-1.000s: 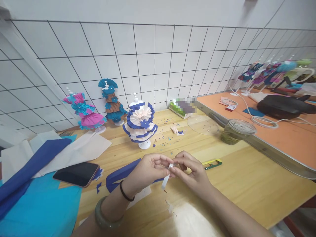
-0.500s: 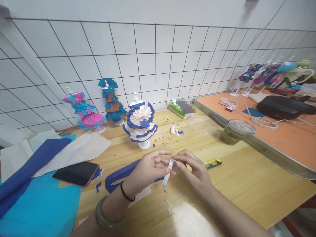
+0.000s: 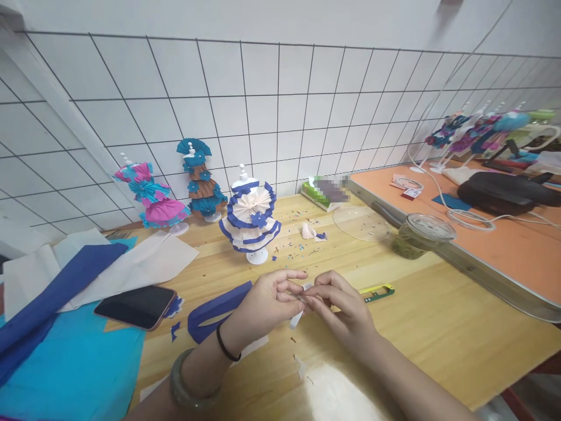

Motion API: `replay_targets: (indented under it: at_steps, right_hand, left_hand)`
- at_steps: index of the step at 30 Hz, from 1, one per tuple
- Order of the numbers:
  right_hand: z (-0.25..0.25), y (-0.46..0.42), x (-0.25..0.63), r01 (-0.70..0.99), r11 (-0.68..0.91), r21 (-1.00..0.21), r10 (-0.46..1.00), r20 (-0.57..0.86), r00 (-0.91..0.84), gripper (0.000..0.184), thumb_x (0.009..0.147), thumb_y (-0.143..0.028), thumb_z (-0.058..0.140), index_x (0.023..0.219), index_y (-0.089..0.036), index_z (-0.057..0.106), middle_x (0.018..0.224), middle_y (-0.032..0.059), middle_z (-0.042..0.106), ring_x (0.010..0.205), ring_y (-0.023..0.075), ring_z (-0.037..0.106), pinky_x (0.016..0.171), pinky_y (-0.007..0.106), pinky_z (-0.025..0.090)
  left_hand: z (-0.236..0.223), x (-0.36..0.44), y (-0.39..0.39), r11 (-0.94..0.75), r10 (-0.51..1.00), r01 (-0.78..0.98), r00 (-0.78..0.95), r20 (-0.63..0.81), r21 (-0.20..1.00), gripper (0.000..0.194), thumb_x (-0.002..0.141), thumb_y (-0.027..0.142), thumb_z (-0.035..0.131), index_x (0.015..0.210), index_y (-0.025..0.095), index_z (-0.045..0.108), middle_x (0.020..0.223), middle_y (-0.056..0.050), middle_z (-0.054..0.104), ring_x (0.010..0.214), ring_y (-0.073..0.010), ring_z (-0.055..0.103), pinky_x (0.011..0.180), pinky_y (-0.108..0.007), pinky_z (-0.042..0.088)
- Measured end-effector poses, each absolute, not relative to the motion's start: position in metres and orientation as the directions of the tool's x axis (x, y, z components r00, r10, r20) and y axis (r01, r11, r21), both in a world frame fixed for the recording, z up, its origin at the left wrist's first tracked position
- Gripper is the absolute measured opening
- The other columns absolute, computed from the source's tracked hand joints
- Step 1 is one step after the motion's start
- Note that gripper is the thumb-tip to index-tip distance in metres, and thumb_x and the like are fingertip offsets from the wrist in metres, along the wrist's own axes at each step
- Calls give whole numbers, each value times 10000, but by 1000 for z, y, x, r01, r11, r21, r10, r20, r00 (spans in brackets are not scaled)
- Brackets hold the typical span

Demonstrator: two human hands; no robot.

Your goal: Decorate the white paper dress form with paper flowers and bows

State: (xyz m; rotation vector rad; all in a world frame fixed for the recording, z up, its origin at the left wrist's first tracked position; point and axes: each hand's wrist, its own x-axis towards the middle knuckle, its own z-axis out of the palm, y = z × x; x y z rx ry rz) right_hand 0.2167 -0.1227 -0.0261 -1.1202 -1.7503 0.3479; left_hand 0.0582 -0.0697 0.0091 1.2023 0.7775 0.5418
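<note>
My left hand (image 3: pixel 274 301) pinches a narrow white strip (image 3: pixel 296 319) between thumb and fingers; the strip's lower end hangs below the fingertips. Against its upper part press the thumb and fingertips of my right hand (image 3: pixel 339 301), so both hands meet over it and partly hide it. Beneath my left hand lies a folded dark-blue paper band (image 3: pixel 205 313). Just beyond the hands stands a small dress form (image 3: pixel 252 213) in a cream paper dress with blue edging and a blue flower. A yellow-green cutter knife (image 3: pixel 377 292) lies right of my right hand.
Blue and cream paper sheets (image 3: pixel 131 269) and a phone (image 3: pixel 135 307) lie at the left. Two more dressed forms (image 3: pixel 200 181) stand near the tiled wall. Paper scraps (image 3: pixel 313 231), a clear lid (image 3: pixel 360 223) and a lidded jar (image 3: pixel 421 234) are at the right, beside an orange table (image 3: pixel 495 245).
My right fingertips have moved down and left onto the strip and closed on it beside my left fingers. Less of the strip shows now.
</note>
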Motion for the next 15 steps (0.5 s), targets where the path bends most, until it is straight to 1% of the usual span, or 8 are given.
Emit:
replay_targets:
  at_steps: [3, 6, 10, 15]
  right_hand:
    - [-24, -122, 217, 425, 446, -787, 864, 502, 24, 112, 821, -199, 542, 831, -216, 653, 745, 38, 504, 632, 136, 501, 490, 248, 394]
    - [-22, -121, 218, 343, 381, -859, 903, 426, 63, 111, 817, -236, 562, 820, -224, 673, 727, 35, 518, 680, 153, 514, 560, 272, 408]
    - [-22, -120, 219, 264, 360, -895, 920, 387, 58, 156, 838, -248, 536, 833, -232, 691, 733, 37, 537, 724, 162, 519, 626, 290, 414]
    - [-22, -119, 220, 225, 363, -904, 922, 383, 53, 162, 841, -235, 534, 869, -241, 693, 736, 31, 537, 729, 157, 515, 646, 288, 404]
  left_hand:
    - [9, 58, -70, 290, 711, 24, 663, -233, 957, 397, 625, 155, 695, 995, 122, 555, 883, -84, 640, 754, -181, 652, 664, -271, 472]
    - [8, 58, -69, 278, 702, 39, 674, -230, 960, 364, 614, 196, 716, 943, 122, 579, 923, -99, 631, 771, -206, 660, 655, -276, 473]
    - [7, 56, -68, 295, 673, 48, 699, -243, 954, 351, 613, 236, 730, 911, 117, 587, 890, -96, 636, 785, -215, 661, 661, -276, 477]
    - [6, 54, -67, 328, 647, 23, 723, -242, 945, 327, 619, 223, 731, 892, 118, 585, 853, -82, 644, 788, -213, 662, 674, -273, 478]
